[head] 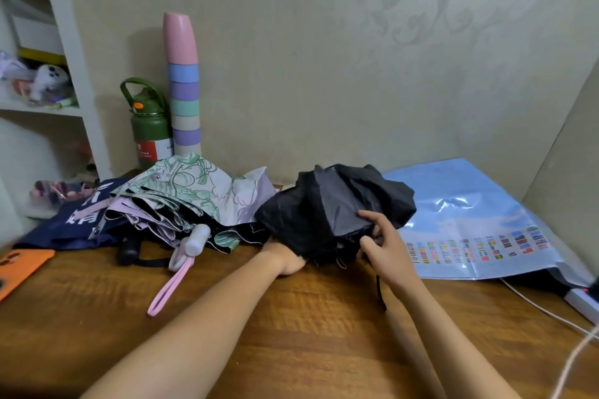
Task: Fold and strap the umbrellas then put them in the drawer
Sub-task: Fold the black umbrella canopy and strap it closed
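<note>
A black umbrella (337, 207) with loose, crumpled fabric lies on the wooden desk (227, 317) near the back wall. My left hand (285, 257) grips its lower end from underneath, fingers hidden by the fabric. My right hand (384, 244) pinches the black fabric at the umbrella's near right side. A thin black strap (381, 293) hangs down from it. To the left lies a floral green-and-lilac umbrella (191, 194) with a white handle (197, 241) and pink wrist loop (168, 288). A navy umbrella (74, 220) lies partly under it. No drawer is in view.
A green bottle (150, 126) and a stack of pastel cups (183, 87) stand at the wall. A white shelf unit (77, 74) is at left, an orange phone case (19, 266) at the left edge, a blue flag poster (479, 220) and white cables (551, 314) at right.
</note>
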{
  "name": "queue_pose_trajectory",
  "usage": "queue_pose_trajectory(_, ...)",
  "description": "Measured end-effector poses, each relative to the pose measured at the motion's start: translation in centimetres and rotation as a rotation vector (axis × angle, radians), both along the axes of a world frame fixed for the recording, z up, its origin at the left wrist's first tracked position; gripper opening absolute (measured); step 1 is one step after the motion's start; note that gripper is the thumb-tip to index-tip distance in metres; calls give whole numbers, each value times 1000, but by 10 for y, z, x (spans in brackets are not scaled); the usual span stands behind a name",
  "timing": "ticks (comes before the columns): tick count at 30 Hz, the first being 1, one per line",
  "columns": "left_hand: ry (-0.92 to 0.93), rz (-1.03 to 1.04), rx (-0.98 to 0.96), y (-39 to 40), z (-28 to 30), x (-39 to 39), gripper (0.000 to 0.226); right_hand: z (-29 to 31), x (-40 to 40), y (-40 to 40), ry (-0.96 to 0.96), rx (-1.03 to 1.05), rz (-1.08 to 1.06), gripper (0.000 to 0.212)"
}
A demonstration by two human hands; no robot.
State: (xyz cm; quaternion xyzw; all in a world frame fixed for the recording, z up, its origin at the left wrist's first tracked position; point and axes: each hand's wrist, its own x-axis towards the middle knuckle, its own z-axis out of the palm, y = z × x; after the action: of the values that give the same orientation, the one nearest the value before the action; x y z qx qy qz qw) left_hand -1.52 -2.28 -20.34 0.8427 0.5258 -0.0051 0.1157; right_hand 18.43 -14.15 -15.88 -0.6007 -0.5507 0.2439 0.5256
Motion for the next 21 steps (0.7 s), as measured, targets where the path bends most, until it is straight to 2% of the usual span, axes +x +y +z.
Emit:
queue_pose_trajectory(2, 70, -29, -69, 6, 1, -4, 62, -12, 7, -1, -97, -32, 62, 56)
queue_pose_trajectory(4, 35, -63, -56, 6, 1, -8, 65, -21, 17, 0, -258, -69, 81, 60)
queue_pose_trajectory(6, -116, -85, 62, -6, 5, -15, 62, -27, 23, 2, -405, -107, 97, 63)
queue_pose_trajectory(8, -316, -82, 202, -18, 0, -23, 49, -28, 24, 4, -513, -128, 109, 64)
queue_pose_trajectory(10, -496, 45, 312, -23, -12, -28, 35, -28, 21, 10, -635, -149, 85, 66)
queue_pose_trajectory(11, -591, 149, 303, -25, -18, -30, 32, -27, 17, 12, -695, -154, 61, 69)
queue_pose_trajectory(13, -810, 318, 201, -29, -18, -32, 27, -25, 10, 17, -687, -178, 27, 74)
queue_pose_trajectory(15, -988, 382, 49, -31, -13, -34, 22, -23, 4, 23, -546, -214, 31, 77)
queue_pose_trajectory(17, -1208, 452, -138, -31, -2, -38, 13, -26, 1, 28, -489, -242, 21, 81)
queue_pose_trajectory(20, -1712, 458, -620, -28, 10, -49, 36, -30, 1, 34, -527, -217, -12, 69)
queue_pose_trajectory(21, -1801, 427, -734, -30, 13, -54, 46, -31, 1, 34, -523, -191, -15, 61)
